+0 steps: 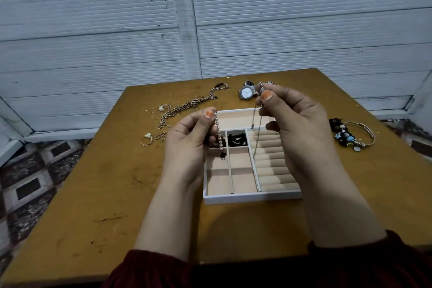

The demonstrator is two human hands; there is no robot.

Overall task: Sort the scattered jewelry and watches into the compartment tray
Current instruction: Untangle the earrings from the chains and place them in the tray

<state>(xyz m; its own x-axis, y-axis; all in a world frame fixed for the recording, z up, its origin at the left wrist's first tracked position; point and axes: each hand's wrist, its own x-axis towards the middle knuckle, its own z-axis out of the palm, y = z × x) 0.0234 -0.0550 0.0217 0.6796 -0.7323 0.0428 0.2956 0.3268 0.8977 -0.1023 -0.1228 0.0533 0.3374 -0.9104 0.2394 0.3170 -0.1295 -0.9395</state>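
Hands up high over the tray, held apart. With left hand (187, 146), pinching a bead string (218, 133) at its top btw thumb & finger, so as to let it hang straight & not knot; dark clasp (222, 155) at the bottom, just over a small box of the tray. With right hand (299, 128), pinching a thin chain (257, 140) the same way; hangs down over the soft rolls (271, 170). Can't tell if string & chain are 1 piece or 2.

Under all that, big brown table (93, 194). On it, white tray (252, 199), close to the body for an easy drop; 2 small boxes in it w/ dark bits (236, 139) already. Left of tray, long chain pile (182, 110). Right, bangle (357, 135) w/ charms. Far side, watch (245, 92), white face up. Smallest: rings (147, 140), loose by the chains.

No words or brand to read anywhere; watch face too small.
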